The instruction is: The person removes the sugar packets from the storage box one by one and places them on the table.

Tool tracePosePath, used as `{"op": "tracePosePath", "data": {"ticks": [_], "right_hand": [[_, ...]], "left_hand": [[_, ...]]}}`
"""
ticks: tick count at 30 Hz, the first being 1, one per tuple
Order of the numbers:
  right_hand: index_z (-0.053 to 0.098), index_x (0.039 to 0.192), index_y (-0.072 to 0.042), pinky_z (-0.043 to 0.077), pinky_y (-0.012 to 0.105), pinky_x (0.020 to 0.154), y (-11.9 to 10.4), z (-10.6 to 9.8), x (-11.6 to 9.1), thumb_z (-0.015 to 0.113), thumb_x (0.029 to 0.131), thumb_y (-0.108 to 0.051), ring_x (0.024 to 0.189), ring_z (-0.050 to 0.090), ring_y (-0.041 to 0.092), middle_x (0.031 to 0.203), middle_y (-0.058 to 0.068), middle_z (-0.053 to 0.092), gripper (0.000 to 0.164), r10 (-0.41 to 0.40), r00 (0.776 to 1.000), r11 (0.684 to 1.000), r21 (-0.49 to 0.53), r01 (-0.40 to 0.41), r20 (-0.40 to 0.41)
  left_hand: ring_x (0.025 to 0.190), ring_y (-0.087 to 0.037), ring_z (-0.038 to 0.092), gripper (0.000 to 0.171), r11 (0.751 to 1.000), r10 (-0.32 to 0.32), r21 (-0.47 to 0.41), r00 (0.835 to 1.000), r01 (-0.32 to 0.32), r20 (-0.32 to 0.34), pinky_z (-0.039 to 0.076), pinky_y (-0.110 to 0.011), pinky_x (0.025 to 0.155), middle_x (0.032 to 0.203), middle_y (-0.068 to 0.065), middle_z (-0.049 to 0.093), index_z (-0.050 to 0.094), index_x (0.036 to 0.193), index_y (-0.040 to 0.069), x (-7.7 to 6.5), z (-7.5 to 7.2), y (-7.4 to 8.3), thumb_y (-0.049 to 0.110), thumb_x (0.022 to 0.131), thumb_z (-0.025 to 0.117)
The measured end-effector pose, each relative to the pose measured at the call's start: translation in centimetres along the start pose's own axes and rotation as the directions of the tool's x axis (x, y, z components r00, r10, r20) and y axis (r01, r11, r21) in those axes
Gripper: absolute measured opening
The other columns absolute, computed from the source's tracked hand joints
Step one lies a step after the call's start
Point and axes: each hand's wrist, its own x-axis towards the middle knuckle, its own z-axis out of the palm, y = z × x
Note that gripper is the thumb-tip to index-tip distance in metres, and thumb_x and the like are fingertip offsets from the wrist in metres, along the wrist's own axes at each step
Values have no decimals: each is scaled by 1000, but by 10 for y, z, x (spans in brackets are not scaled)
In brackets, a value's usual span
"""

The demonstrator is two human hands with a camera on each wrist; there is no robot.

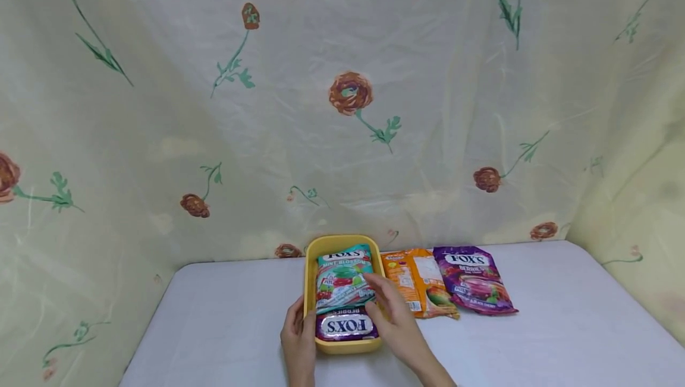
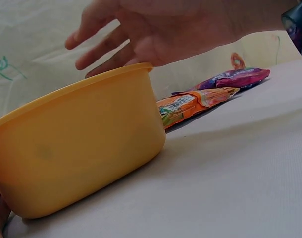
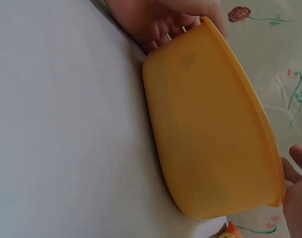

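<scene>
A yellow plastic tub (image 1: 349, 348) stands on the table in the head view. Inside lie a teal Fox's Mint Blossom candy bag (image 1: 342, 274) and, nearer me, a purple Fox's Berries candy bag (image 1: 346, 326), its lettering upside down. My left hand (image 1: 298, 339) grips the tub's left wall, thumb at the rim and fingers along the outside. Over the right rim reaches my right hand (image 1: 398, 324), its fingers relaxed and spread, fingertips right at the teal bag's right side. In the left wrist view the right hand (image 2: 176, 29) shows above the rim; the tub wall hides the bags.
Right of the tub lie an orange candy bag (image 1: 414, 283) and another purple Fox's Berries bag (image 1: 476, 283), side by side on the white-covered table (image 1: 225, 327). A flower-printed curtain (image 1: 289, 137) hangs behind the table and along both sides.
</scene>
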Motion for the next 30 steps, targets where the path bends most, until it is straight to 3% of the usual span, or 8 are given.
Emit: {"op": "tracePosePath", "data": {"ticks": [5, 9, 14, 21, 30], "right_hand": [[44, 138, -21, 34, 40, 113, -1, 1, 4, 53, 94, -7, 135, 41, 23, 146, 1, 40, 47, 12, 1000, 994, -112, -9, 23], [43, 139, -20, 36, 42, 113, -5, 2, 6, 54, 93, -8, 136, 39, 23, 147, 1, 39, 49, 38, 999, 986, -165, -35, 19], [43, 139, -18, 38, 50, 111, -5, 4, 7, 56, 92, -9, 136, 38, 27, 147, 3, 40, 49, 13, 1000, 972, -237, -10, 12], [40, 140, -21, 18, 69, 112, -4, 6, 12, 57, 92, -17, 139, 32, 35, 151, 11, 35, 51, 14, 1000, 955, -298, -5, 27], [40, 140, -20, 28, 63, 112, -4, 10, 18, 56, 93, -19, 140, 31, 36, 152, 10, 32, 50, 49, 998, 953, -302, -35, 41]], "left_hand": [[123, -29, 53, 38, 1000, -3, 18, 1000, 3, -4, 45, -45, 106, 132, -16, 56, 56, 127, 10, 1, 1, 1, 17, 90, 57], [126, -31, 50, 38, 1000, -6, 1, 1000, 6, 13, 43, -46, 107, 135, -17, 54, 54, 129, 8, 1, -1, 2, 15, 91, 56], [126, -31, 50, 39, 1000, -11, -8, 1000, 11, 16, 42, -46, 108, 135, -18, 54, 55, 128, 7, -1, -1, 2, 14, 90, 57], [125, -32, 51, 39, 1000, -8, 3, 1000, 8, 4, 43, -47, 107, 134, -18, 55, 55, 128, 7, 1, -1, 3, 15, 90, 57], [125, -32, 50, 39, 1000, -10, 1, 1000, 10, 13, 42, -47, 108, 135, -18, 54, 55, 129, 8, 0, 1, 2, 13, 90, 56]]}}
